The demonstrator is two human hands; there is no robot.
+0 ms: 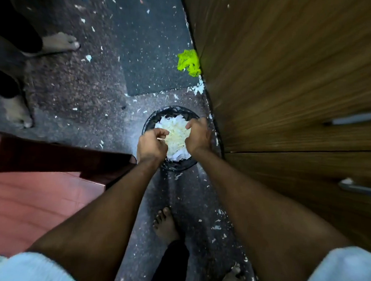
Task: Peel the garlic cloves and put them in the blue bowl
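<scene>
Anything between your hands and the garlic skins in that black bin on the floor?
Nothing visible. The left hand and right hand are over the black bin, at the heap of garlic skins.

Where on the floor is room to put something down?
On the dark mat, between the other person's foot and the green net. Crowded: the bin, full of peels, with both hands, left and right, over it.
</scene>
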